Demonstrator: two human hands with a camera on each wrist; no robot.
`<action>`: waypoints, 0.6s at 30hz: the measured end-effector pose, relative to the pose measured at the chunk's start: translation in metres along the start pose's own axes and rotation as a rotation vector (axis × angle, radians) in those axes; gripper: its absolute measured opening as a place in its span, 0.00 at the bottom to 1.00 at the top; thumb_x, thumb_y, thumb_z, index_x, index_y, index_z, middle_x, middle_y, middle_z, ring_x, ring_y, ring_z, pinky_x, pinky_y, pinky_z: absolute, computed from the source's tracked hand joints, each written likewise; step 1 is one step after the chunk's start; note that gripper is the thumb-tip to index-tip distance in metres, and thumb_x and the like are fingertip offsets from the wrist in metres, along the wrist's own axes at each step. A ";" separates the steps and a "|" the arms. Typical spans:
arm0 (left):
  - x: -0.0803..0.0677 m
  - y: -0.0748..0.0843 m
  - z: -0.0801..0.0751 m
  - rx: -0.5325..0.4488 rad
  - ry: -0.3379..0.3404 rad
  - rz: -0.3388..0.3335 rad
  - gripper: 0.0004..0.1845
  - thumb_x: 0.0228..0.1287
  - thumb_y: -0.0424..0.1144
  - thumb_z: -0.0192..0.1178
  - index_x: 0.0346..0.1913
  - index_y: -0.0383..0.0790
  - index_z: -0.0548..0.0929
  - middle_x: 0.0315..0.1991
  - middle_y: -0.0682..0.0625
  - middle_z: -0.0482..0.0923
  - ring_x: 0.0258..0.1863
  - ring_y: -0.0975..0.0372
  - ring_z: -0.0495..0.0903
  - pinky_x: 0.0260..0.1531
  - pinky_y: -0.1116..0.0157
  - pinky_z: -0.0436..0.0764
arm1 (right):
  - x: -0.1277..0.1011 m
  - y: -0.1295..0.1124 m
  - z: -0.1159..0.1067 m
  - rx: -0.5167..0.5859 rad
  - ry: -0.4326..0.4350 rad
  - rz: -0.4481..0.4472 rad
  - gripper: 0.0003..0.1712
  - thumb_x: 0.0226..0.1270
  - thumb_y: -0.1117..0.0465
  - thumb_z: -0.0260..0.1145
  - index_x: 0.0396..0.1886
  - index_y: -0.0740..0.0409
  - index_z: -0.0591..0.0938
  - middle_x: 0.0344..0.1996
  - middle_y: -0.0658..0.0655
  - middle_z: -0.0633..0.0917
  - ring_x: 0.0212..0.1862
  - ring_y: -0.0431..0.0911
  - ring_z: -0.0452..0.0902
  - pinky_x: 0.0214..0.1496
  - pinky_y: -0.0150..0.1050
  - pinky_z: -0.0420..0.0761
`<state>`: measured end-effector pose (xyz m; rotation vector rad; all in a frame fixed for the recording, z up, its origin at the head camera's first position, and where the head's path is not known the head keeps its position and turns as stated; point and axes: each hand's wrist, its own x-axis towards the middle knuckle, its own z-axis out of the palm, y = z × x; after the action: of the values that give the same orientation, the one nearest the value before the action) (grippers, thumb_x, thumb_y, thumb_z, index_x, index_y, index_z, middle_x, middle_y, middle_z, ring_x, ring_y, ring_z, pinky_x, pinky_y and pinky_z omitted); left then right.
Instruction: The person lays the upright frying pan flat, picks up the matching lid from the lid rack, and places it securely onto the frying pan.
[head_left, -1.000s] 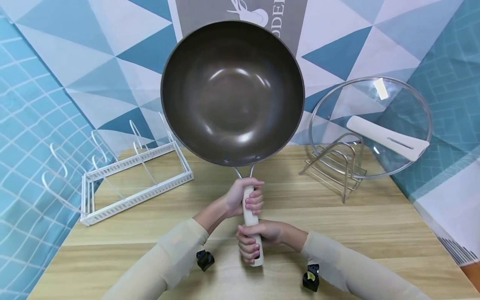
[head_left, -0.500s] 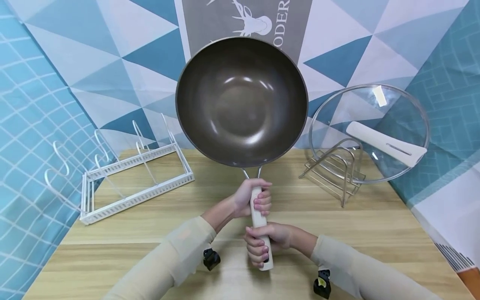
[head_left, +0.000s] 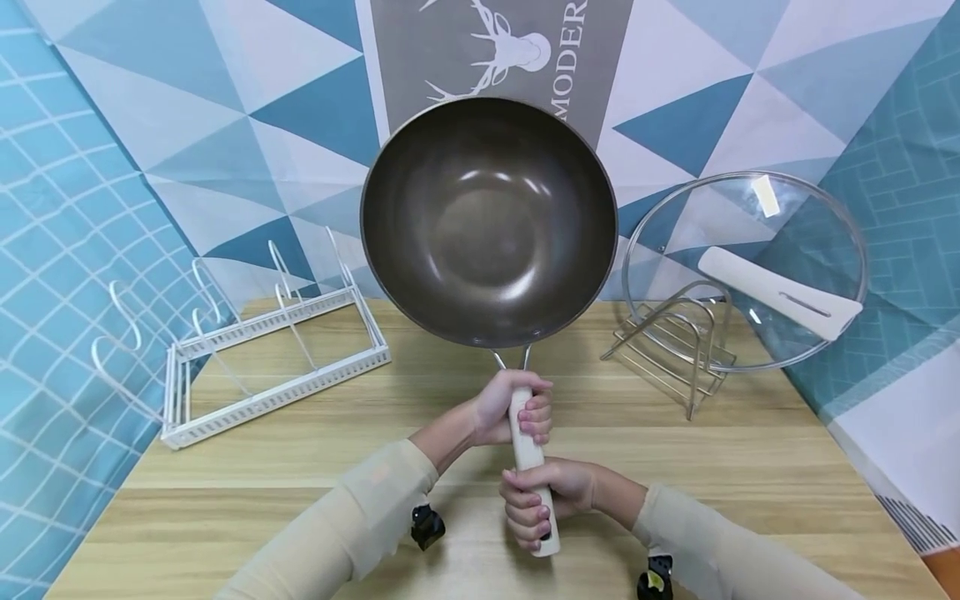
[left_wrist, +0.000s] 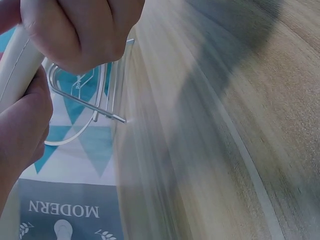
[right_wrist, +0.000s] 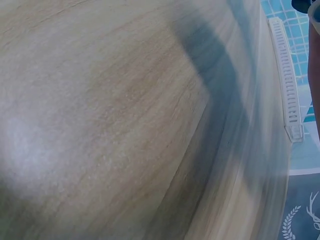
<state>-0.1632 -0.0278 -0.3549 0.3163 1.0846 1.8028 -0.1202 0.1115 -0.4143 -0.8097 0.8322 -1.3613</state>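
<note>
A dark brown wok (head_left: pixel 489 225) is held up over the table, its inside facing the head camera. Its cream handle (head_left: pixel 527 450) points down toward the person. My left hand (head_left: pixel 513 408) grips the handle's upper part, just below the wire fork that joins it to the pan. Lower down, near the handle's end, my right hand (head_left: pixel 542 504) wraps its fingers round the same handle. In the left wrist view the left hand (left_wrist: pixel 80 35) shows close up around the pale handle (left_wrist: pixel 17 65). The right wrist view catches mostly tabletop, with the right hand out of sight.
On the left stands a white rack (head_left: pixel 277 400) with upright wire dividers. At the right a metal wire stand (head_left: pixel 693 350) bears a glass lid (head_left: pixel 810 225) with a cream handle. A patterned backdrop (head_left: pixel 315 108) rises behind the wooden table (head_left: pixel 300 500).
The wok, held by both hands, has moved right and down in the head view and looks smaller. The head view has also shifted slightly. Both grips stay the same.
</note>
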 end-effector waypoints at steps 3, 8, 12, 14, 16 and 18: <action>0.001 -0.001 0.000 -0.009 0.007 -0.007 0.23 0.69 0.40 0.33 0.13 0.49 0.58 0.07 0.61 0.58 0.10 0.69 0.61 0.24 0.71 0.65 | -0.002 0.001 0.000 0.015 -0.015 0.002 0.26 0.76 0.39 0.40 0.17 0.44 0.62 0.13 0.38 0.65 0.20 0.34 0.62 0.38 0.30 0.70; 0.003 -0.005 0.001 -0.035 0.024 -0.010 0.22 0.68 0.40 0.35 0.13 0.49 0.58 0.07 0.61 0.58 0.10 0.70 0.61 0.25 0.71 0.65 | -0.005 0.003 0.001 0.038 -0.027 0.011 0.26 0.76 0.40 0.40 0.18 0.45 0.62 0.14 0.38 0.65 0.20 0.33 0.63 0.38 0.30 0.71; 0.005 -0.009 0.000 -0.049 0.023 -0.009 0.21 0.67 0.40 0.36 0.13 0.49 0.58 0.07 0.61 0.58 0.10 0.69 0.61 0.25 0.71 0.65 | -0.007 0.004 0.002 0.047 -0.033 0.019 0.25 0.76 0.40 0.40 0.18 0.45 0.62 0.14 0.38 0.64 0.20 0.33 0.63 0.38 0.30 0.71; 0.005 -0.011 -0.001 -0.058 0.016 -0.016 0.21 0.67 0.40 0.35 0.13 0.49 0.58 0.07 0.61 0.58 0.10 0.69 0.61 0.26 0.71 0.65 | -0.008 0.005 0.003 0.051 -0.036 0.025 0.25 0.76 0.40 0.40 0.18 0.44 0.61 0.14 0.38 0.64 0.20 0.33 0.63 0.39 0.30 0.71; 0.005 -0.012 -0.001 -0.071 0.014 -0.027 0.21 0.67 0.40 0.35 0.13 0.49 0.58 0.07 0.61 0.58 0.10 0.69 0.61 0.26 0.71 0.66 | -0.009 0.006 0.004 0.056 -0.036 0.030 0.25 0.76 0.40 0.40 0.18 0.44 0.61 0.14 0.38 0.64 0.20 0.33 0.63 0.39 0.30 0.71; 0.006 -0.014 -0.001 -0.083 0.012 -0.036 0.21 0.68 0.40 0.34 0.14 0.49 0.58 0.08 0.61 0.58 0.10 0.70 0.62 0.27 0.71 0.66 | -0.010 0.007 0.004 0.063 -0.032 0.034 0.25 0.76 0.41 0.39 0.18 0.44 0.61 0.14 0.38 0.64 0.20 0.33 0.63 0.39 0.30 0.70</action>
<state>-0.1588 -0.0216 -0.3679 0.2347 1.0142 1.8142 -0.1137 0.1218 -0.4178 -0.7634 0.7707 -1.3352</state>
